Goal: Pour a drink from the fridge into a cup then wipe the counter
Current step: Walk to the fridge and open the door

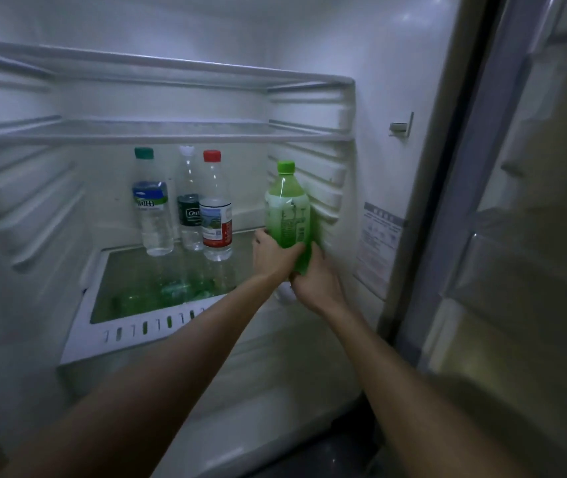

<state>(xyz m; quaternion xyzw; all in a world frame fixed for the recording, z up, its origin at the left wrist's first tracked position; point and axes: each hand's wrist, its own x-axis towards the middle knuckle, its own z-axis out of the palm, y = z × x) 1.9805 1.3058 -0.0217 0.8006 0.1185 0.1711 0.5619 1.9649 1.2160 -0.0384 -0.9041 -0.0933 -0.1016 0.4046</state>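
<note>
I hold the green plastic bottle (288, 215) upright at the fridge's ribbed right wall (313, 188), my left hand (273, 253) and right hand (315, 282) both wrapped round its base. Three clear water bottles (185, 201) stand apart on the glass shelf (130, 281).

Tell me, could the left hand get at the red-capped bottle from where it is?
Probably yes: the left hand grips the green bottle, with open shelf between it and the red-capped bottle; it must let go first.

Both arms outstretched, left hand (272, 251) and right hand (315, 282) clasped.
</note>
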